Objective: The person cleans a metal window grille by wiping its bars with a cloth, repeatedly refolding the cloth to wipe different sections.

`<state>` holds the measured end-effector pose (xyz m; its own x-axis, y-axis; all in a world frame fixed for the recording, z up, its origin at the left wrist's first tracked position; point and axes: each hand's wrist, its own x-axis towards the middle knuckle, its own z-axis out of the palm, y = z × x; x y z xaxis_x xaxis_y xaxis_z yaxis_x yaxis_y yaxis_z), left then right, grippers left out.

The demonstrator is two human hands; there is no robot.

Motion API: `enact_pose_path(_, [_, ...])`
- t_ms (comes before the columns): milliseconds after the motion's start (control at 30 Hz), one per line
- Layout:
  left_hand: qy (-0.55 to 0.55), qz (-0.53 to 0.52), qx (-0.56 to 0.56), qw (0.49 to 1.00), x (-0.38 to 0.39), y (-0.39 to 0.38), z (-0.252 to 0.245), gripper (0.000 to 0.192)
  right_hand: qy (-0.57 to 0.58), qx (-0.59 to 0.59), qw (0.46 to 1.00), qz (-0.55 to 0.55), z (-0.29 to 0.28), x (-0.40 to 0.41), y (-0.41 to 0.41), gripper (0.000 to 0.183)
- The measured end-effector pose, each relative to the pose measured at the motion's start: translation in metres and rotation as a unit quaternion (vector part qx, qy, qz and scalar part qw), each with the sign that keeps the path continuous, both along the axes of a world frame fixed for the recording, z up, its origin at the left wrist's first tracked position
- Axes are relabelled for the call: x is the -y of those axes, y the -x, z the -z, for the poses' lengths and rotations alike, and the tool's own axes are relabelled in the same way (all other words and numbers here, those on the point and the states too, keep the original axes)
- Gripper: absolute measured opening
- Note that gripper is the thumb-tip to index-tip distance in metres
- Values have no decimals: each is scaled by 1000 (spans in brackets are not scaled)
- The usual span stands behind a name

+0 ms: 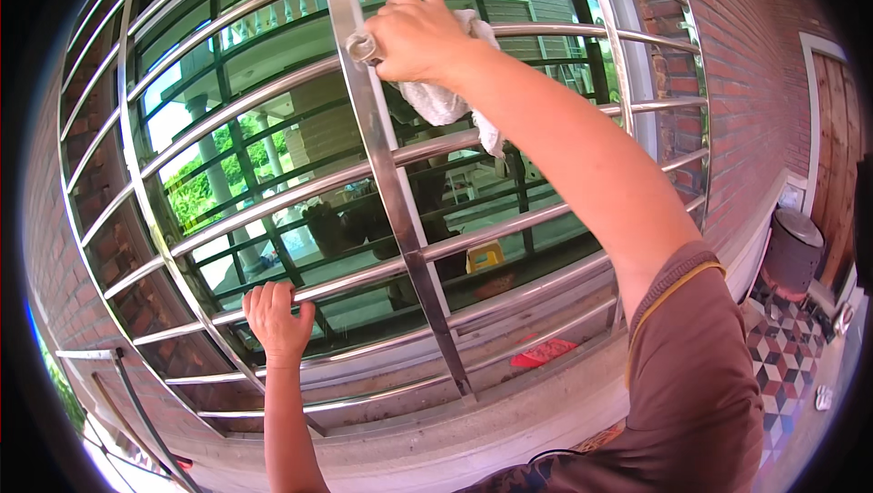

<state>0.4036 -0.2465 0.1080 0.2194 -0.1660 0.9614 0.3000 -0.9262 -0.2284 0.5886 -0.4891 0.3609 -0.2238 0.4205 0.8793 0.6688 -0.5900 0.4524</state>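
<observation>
A stainless steel window grille [402, 234] stands before me, with green-tinted window glass [327, 213] behind it. High up, my right hand [419, 36] grips a greyish-white cloth [436, 103] around a horizontal bar, just right of the wide upright; one rolled end of the cloth pokes out at the left of the hand, and the rest hangs below it. Lower left, my left hand [279, 322] is closed over a horizontal grille bar [228, 317], its thumb at the right. The right palm and fingertips are partly hidden.
Red material [543, 352] lies on the sill behind the lower bars. A brick wall [736, 63] runs along the right, with a wooden door [833, 131] and a dark lidded pot [794, 247] below. A metal frame [123, 384] stands at lower left.
</observation>
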Motion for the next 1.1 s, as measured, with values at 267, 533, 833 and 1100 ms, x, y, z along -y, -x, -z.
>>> enact_pose_path(267, [6,-11,-47,999,3,7,-3,18,-35,48,998,11,5,36,-35,21])
enact_pose_path(533, [-15,-4,-9,1000,-1,0,-1,18,-157,1,952,264,23,200,-114,34])
enact_pose_path(833, [-10,1,-4,1000,0,0,0,17,-134,42,914,381,27,186,-96,39])
enact_pose_path(1100, [-9,2,-7,1000,-4,0,-1,17,-154,108,902,389,51,200,-112,30])
